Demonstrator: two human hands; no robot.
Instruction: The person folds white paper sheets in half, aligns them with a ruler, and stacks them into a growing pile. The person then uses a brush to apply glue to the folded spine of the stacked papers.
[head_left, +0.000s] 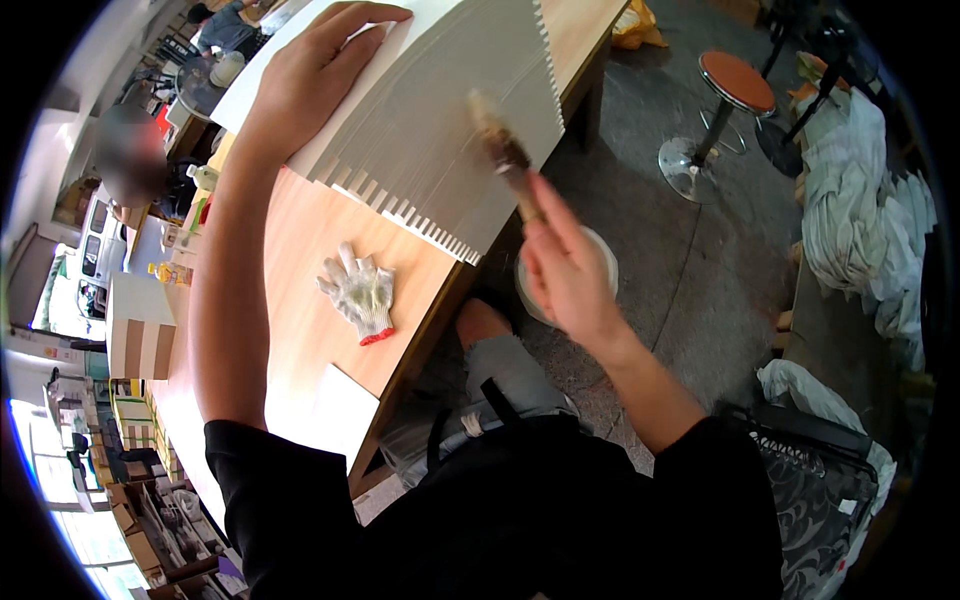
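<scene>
A brush [508, 160] with pale, motion-blurred bristles is in my right hand [572, 268], its fingers wrapped round the handle. The bristles are over a fanned stack of grey sheets [430, 140] with stepped, tooth-like edges, at the far end of the table; whether they touch it I cannot tell. My left hand [322, 70] lies on the pale sheets at the stack's left side, fingers stretched out and thumb apart. Nearer to me on the table is a white knitted work glove [360, 295] with a red cuff. Partly behind my right hand, a white bucket [607, 252] shows below table height.
The wooden table [300, 320] runs along my left, with a white sheet [338, 415] near me and a box-like stack [140, 325] across it. A red-topped stool [737, 82] stands beyond the bucket. White cloth bundles [850, 200] line the right. Other people are at the far left.
</scene>
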